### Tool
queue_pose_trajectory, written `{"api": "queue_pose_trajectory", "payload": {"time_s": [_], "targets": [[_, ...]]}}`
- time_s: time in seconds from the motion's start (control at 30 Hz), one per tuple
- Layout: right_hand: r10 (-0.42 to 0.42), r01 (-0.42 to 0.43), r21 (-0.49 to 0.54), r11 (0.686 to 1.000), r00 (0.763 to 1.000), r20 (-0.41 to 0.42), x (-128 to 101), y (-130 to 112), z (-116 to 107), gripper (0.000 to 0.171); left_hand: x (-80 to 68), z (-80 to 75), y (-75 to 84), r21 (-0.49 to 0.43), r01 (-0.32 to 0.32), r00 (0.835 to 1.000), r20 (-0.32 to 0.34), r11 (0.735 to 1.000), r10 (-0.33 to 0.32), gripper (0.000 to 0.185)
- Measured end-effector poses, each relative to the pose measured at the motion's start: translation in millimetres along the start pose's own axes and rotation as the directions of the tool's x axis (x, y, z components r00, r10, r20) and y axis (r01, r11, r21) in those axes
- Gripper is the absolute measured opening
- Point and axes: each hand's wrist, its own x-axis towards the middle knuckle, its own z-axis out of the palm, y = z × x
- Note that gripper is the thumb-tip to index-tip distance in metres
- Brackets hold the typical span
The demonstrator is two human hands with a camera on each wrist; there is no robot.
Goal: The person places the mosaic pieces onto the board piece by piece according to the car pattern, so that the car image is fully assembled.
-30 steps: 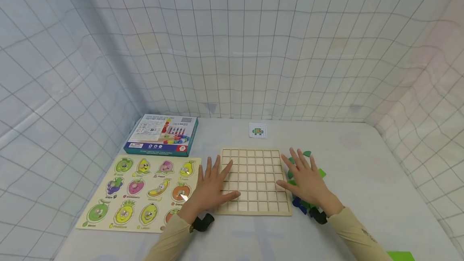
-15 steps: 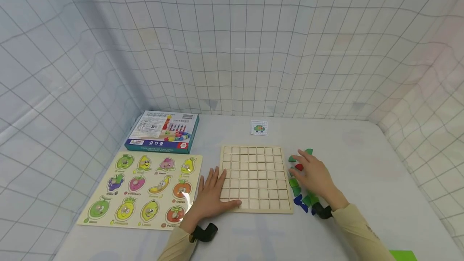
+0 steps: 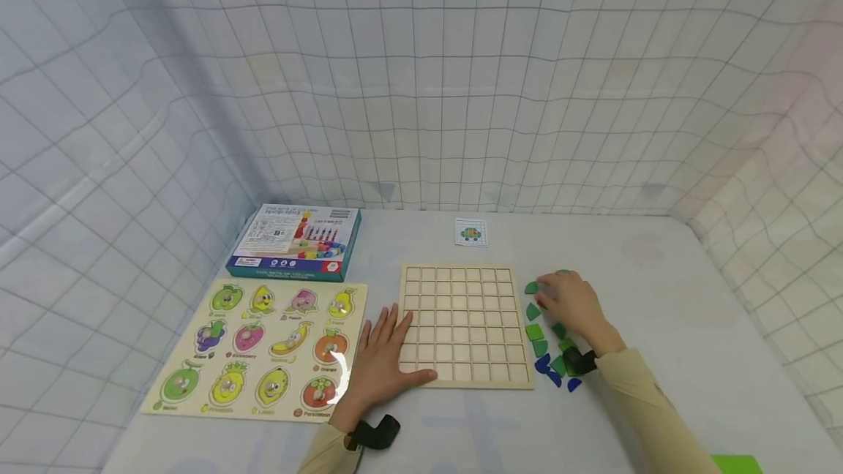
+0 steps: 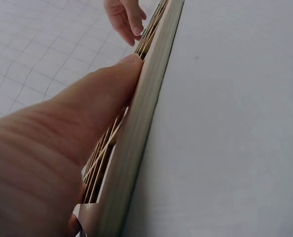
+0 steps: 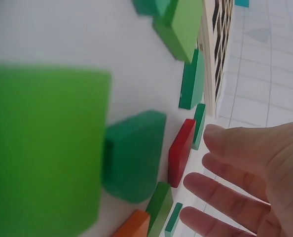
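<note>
While the left hand (image 3: 382, 360) presses flat on the square wooden grid board (image 3: 465, 324) on the white worktop (image 3: 658, 298), the right hand (image 3: 571, 302) hovers, fingers released, over the flat red wooden tile (image 5: 181, 152); pinching its edges cleanly seems best

Pale matt wooden grid board (image 3: 464, 324)

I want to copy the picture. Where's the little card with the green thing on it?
In the head view, the little card lies on the table just beyond the wooden grid board's far edge, right of the blue box.
</note>
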Motion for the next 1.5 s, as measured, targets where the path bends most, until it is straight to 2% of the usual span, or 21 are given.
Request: {"api": "queue_pose_trajectory", "payload": {"time_s": [0.27,0.57,0.67,0.77,0.9,1.1,1.23,1.33,1.5], "targets": [[-0.022,0.024,-0.039,0.999,0.999,0.043,12.4,7.8,1.0,0.026,-0.2,2.4,-1.6,0.055,-0.023,0.999,-0.032,0.998,0.024,0.103],[0.040,-0.045,0.044,0.998,0.994,0.105,22.8,11.6,1.8,0.022,-1.7,2.6,-3.4,0.052,-0.049,0.996,-0.071,0.997,0.053,0.101],[0.088,-0.106,0.105,0.989,0.982,0.167,27.0,11.7,-1.3,0.023,-1.6,3.0,-4.1,0.055,-0.056,0.995,-0.079,0.997,0.061,0.101],[0.139,-0.176,0.140,0.974,0.961,0.240,30.8,11.9,-5.8,0.026,-1.8,3.7,-4.8,0.052,-0.061,0.995,-0.079,0.997,0.065,0.101],[0.163,-0.214,0.154,0.965,0.942,0.293,35.6,11.7,-10.3,0.027,-2.7,3.4,-4.8,0.047,-0.057,0.995,-0.074,0.997,0.060,0.101],[0.205,-0.266,0.166,0.950,0.927,0.314,39.6,12.1,-9.3,0.022,-3.5,3.9,-4.7,0.041,-0.045,0.997,-0.055,0.998,0.047,0.101],[0.224,-0.283,0.146,0.948,0.920,0.323,41.9,11.6,-8.4,0.020,-3.6,3.9,-4.4,0.046,-0.053,0.996,-0.067,0.998,0.056,0.101],[0.220,-0.272,0.136,0.953,0.925,0.310,42.3,10.1,-8.4,0.019,-3.2,4.1,-4.8,0.052,-0.066,0.994,-0.082,0.996,0.070,0.101],[0.228,-0.280,0.190,0.941,0.939,0.258,37.3,4.7,-7.8,0.017,-2.0,4.8,-5.7,0.063,-0.064,0.995,-0.078,0.996,0.069,0.101]]}}
